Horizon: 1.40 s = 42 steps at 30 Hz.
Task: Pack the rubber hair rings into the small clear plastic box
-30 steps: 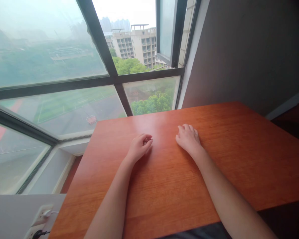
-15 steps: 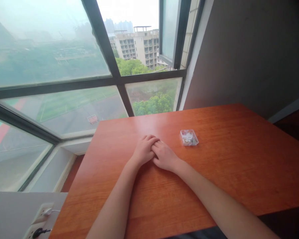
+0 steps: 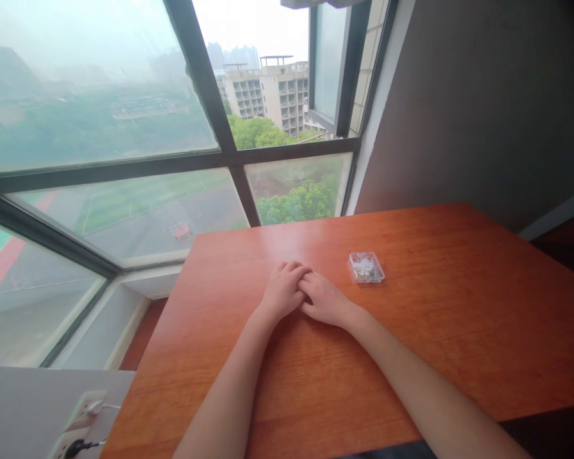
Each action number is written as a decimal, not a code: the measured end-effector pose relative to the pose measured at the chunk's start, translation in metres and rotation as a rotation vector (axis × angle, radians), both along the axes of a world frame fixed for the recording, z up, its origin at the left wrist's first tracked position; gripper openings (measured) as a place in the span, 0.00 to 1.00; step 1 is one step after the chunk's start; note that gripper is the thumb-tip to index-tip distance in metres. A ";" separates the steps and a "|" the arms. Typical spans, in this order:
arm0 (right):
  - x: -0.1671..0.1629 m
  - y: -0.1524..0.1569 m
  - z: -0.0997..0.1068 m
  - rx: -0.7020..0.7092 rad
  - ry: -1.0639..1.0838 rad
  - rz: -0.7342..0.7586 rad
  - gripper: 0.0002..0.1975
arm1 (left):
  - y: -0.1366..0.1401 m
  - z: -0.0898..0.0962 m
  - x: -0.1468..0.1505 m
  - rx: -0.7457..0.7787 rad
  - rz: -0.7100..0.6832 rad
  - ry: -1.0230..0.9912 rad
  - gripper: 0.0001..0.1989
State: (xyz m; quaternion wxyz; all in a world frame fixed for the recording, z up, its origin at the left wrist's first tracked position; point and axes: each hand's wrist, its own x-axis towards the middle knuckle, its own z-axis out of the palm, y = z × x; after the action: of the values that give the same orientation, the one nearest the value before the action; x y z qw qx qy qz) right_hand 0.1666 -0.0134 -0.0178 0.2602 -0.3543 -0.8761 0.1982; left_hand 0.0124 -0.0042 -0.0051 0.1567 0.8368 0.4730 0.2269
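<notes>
My left hand (image 3: 284, 292) and my right hand (image 3: 330, 298) rest folded together on a reddish-brown wooden table (image 3: 316, 395). The left fingers are closed over those of the right hand, whose fingertips are mostly hidden beneath them. No object shows in either hand. A small square clear plastic box (image 3: 366, 268) lies on the tabletop, a little beyond and to the right of my right hand, touched by neither. Small mixed pieces and something white show through its lid; I cannot make out what they are.
Dark-framed windows (image 3: 227, 153) stand behind the table and to its left, with one pane (image 3: 331, 70) swung outward. A grey wall (image 3: 469, 108) rises at the right. Plugs sit in the wall sockets (image 3: 86, 408) at the lower left.
The camera view has shifted slightly, so the whole scene sits a little lower and further right. My hands stay folded and the box stays where it was on the table.
</notes>
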 end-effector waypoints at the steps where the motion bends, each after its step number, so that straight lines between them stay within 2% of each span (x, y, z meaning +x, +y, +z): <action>1: 0.000 0.000 0.000 0.002 0.007 0.003 0.15 | 0.000 0.000 0.000 0.000 0.000 0.000 0.25; 6: 0.005 0.005 0.001 -0.026 0.058 0.044 0.16 | 0.001 -0.002 0.000 -0.007 0.005 -0.004 0.25; 10: 0.016 0.013 0.002 -0.195 0.223 0.005 0.18 | 0.001 -0.002 0.001 -0.009 0.023 0.002 0.19; 13: 0.027 0.021 0.002 -0.320 0.358 -0.069 0.14 | 0.001 0.000 0.001 0.004 0.022 0.021 0.12; 18: 0.044 0.030 0.001 -0.457 0.463 -0.122 0.12 | 0.000 0.000 0.002 0.027 0.034 0.038 0.11; 24: 0.049 0.031 0.003 -0.472 0.468 -0.143 0.10 | 0.000 0.000 0.002 0.030 0.036 0.052 0.11; 32: 0.042 0.022 0.013 -0.366 0.327 -0.082 0.12 | -0.001 -0.002 0.003 0.046 0.048 0.032 0.09; 42: 0.055 0.035 0.002 -0.538 0.429 -0.034 0.10 | -0.001 -0.003 0.002 0.045 0.051 0.065 0.10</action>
State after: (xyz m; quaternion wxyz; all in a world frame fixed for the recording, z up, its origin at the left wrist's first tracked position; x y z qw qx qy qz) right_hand 0.2219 0.0219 -0.0154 0.3391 -0.3749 -0.7117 0.4878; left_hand 0.0144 -0.0047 -0.0085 0.1165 0.8347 0.4938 0.2142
